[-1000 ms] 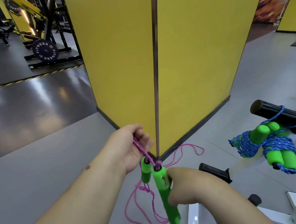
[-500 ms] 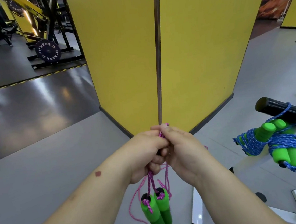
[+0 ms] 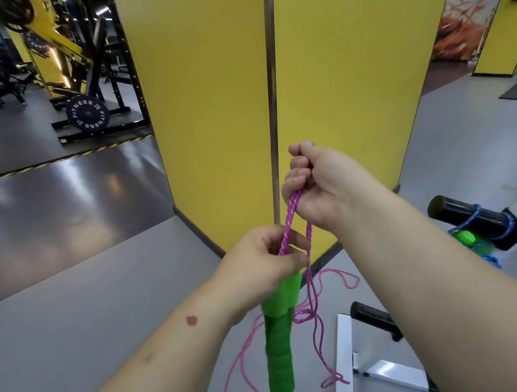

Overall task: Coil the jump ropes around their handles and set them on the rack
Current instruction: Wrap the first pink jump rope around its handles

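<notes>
Left hand: closed around the tops of the green handles, which hang downward. Right hand: raised above it, fist clamped on two strands of pink rope drawn taut between both hands. Slack rope trails to the grey floor. Blue rope: wound on black rack peg, far right.

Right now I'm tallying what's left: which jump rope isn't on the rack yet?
The pink rope, pulled between both hands with its green handles hanging loose. The blue rope already hangs on the rack's black peg.
</notes>
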{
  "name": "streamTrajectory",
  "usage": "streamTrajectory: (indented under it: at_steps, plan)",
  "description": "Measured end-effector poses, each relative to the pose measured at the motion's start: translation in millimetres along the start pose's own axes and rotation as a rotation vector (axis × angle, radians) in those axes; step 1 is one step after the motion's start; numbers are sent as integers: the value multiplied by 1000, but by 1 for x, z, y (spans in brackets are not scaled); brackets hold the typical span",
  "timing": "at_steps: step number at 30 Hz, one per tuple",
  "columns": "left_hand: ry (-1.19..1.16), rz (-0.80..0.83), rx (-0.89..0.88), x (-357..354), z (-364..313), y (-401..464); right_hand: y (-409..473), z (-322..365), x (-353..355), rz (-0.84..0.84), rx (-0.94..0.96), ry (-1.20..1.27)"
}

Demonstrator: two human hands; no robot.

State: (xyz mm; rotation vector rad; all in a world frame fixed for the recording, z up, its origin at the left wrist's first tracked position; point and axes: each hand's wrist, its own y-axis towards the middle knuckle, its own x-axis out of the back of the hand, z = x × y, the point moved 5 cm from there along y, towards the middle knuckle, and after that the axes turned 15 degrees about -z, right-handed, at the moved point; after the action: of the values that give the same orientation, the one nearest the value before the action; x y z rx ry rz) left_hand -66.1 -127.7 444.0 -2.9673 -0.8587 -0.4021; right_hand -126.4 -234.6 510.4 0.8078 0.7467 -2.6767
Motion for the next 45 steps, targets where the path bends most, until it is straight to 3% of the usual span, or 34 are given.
streamTrajectory:
  at_steps: [4, 7, 16, 20, 28, 36, 45]
  plan:
    - [-292, 25, 103, 4, -12, -7, -12, 30, -13, -2, 20, 100]
    - [-454, -8, 199, 5, -24, -12, -24, 37, -16, 67, 58, 22]
    - [-433, -214, 37, 23, -95, -12, -95, 6, 6, 492, 320, -598]
    - [-385, -271, 61, 24, -105, -22, -116, -10, 27, 569, 299, -608]
    - [-417, -242, 76, 15, -82, -46, -115, -38, 44, 431, 411, -707]
    - [-350, -217, 63, 14, -25, -49, -78, -85, 60, 371, 359, -607]
    - [-375, 49, 271, 0, 47, -70, -47, -135, 82, 313, 153, -436]
